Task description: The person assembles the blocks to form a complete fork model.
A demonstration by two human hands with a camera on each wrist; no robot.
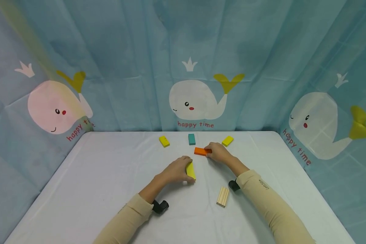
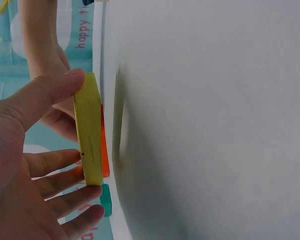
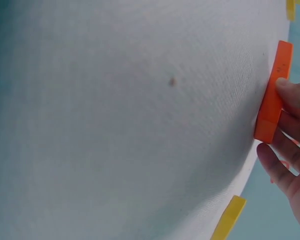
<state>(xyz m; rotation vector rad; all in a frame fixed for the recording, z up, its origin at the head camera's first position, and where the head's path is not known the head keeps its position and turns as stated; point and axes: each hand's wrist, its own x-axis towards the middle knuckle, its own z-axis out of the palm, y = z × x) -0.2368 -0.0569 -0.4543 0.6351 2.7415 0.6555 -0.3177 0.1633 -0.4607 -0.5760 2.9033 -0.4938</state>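
My left hand (image 1: 177, 170) holds a long yellow block (image 1: 190, 170) between thumb and fingers, near the middle of the table. In the left wrist view the yellow block (image 2: 89, 129) stands out above the white surface, the thumb at one end and fingertips along its side. My right hand (image 1: 218, 153) pinches the right end of an orange block (image 1: 200, 151) farther back. The right wrist view shows the thumb of the right hand (image 3: 297, 145) on the orange block (image 3: 274, 95), with fingers behind it.
Behind the hands lie a small yellow block (image 1: 164, 141), a teal block (image 1: 191, 139) and another yellow block (image 1: 227, 141). Ridged pale wooden pieces (image 1: 223, 197) lie together between the forearms. A whale-print curtain (image 1: 134, 101) surrounds the white table (image 1: 88, 176).
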